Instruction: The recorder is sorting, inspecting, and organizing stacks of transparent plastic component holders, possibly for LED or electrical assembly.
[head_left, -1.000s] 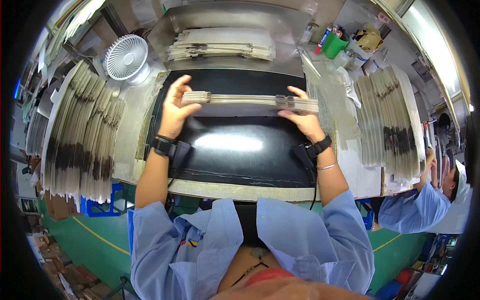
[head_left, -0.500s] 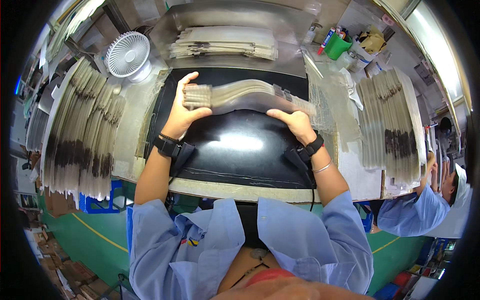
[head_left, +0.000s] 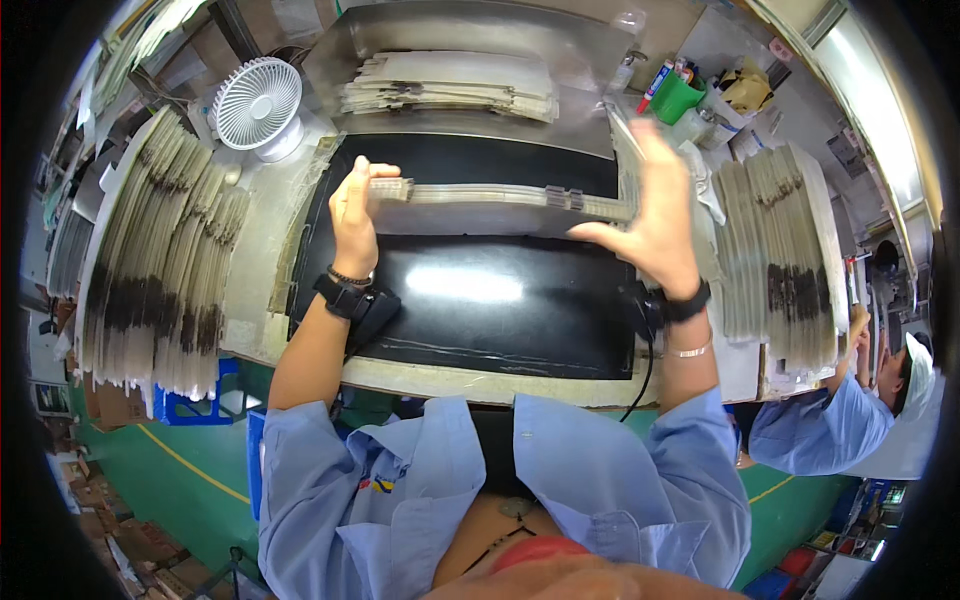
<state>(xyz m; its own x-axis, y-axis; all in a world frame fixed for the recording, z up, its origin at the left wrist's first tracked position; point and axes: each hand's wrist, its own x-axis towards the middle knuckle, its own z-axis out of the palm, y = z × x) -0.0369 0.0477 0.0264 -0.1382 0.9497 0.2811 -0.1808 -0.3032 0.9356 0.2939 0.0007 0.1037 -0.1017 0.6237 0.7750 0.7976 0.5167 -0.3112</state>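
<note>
A bundle of thin translucent strips or sheets (head_left: 480, 192) stands lengthwise above the black mat (head_left: 460, 330), its upper edge nearly straight. Small dark bands mark it right of the middle. My left hand (head_left: 352, 220) is closed at the bundle's left end, fingers bent around it. At the other end, my right hand (head_left: 655, 215) is open, thumb and fingers spread wide, slightly blurred. It is beside the bundle's right end; whether it touches cannot be made out. Both wrists wear black straps with dark devices.
Tall stacks of similar sheets stand at the left (head_left: 160, 270) and right (head_left: 780, 260). Another pile (head_left: 450, 85) lies on a metal plate behind the mat. A white fan (head_left: 258, 105) stands back left, a green cup of markers (head_left: 678, 97) back right. A co-worker (head_left: 840, 415) sits far right.
The bundle was bowed upward between both hands and now lies straight. My right hand has come off its near side, opened and moved right and up. My left hand has stayed at the left end.
</note>
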